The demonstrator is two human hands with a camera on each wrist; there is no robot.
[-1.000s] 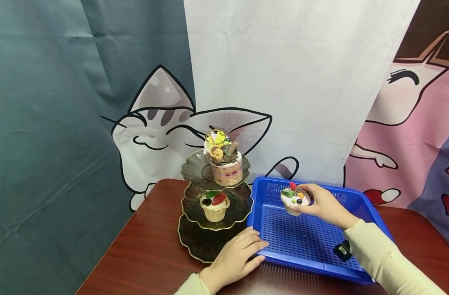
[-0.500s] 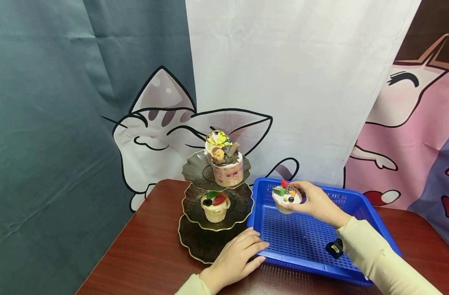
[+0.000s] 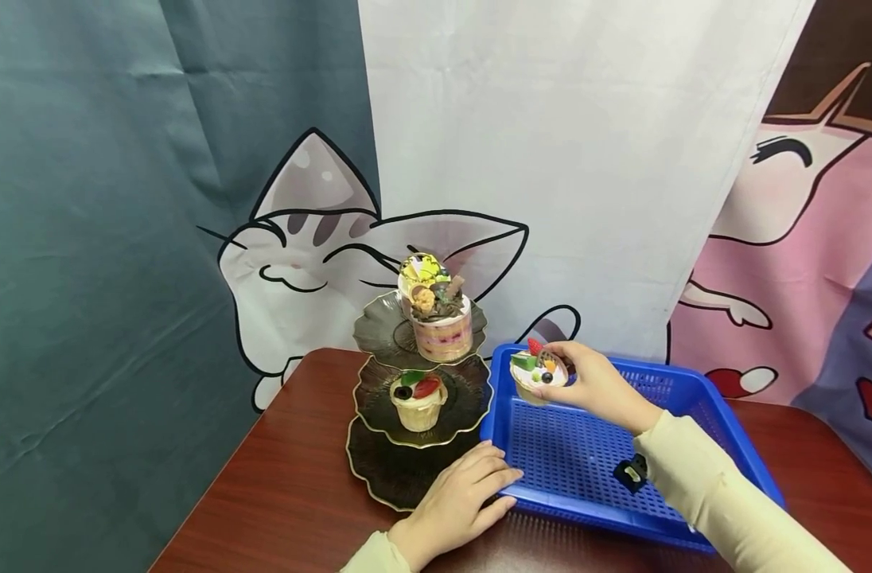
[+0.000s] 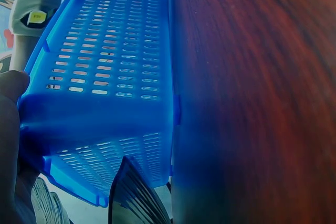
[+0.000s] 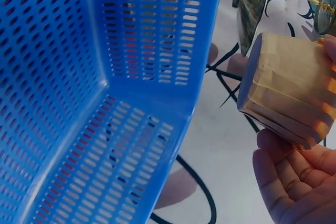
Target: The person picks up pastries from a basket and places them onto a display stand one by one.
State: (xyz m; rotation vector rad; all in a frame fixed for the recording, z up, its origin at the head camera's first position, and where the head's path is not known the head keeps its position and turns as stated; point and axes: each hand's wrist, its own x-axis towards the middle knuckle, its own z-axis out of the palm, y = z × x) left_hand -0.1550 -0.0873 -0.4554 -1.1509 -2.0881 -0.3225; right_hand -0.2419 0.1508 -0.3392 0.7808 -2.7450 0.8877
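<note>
My right hand pinches a cupcake between thumb and fingers, above the back left part of the blue basket. White cream, a strawberry, a green piece and dark berries top it. In the right wrist view the cupcake shows its pale pleated wrapper and base, beside the basket's rim. My left hand rests with extended fingers on the basket's front left corner. To the left rises a tiered stand of dark, gold-edged plates. Its middle plate bears another cupcake with red and green toppings.
Two layered dessert cups stand on the top plate, a chocolate-topped one before a yellow-topped one. The lowest plate lies close to my left hand. A cartoon-printed curtain hangs behind the reddish wooden table.
My right hand has carried the cupcake leftward and slightly up over the basket, toward the tiered stand. The left hand has stayed at the basket's corner.
</note>
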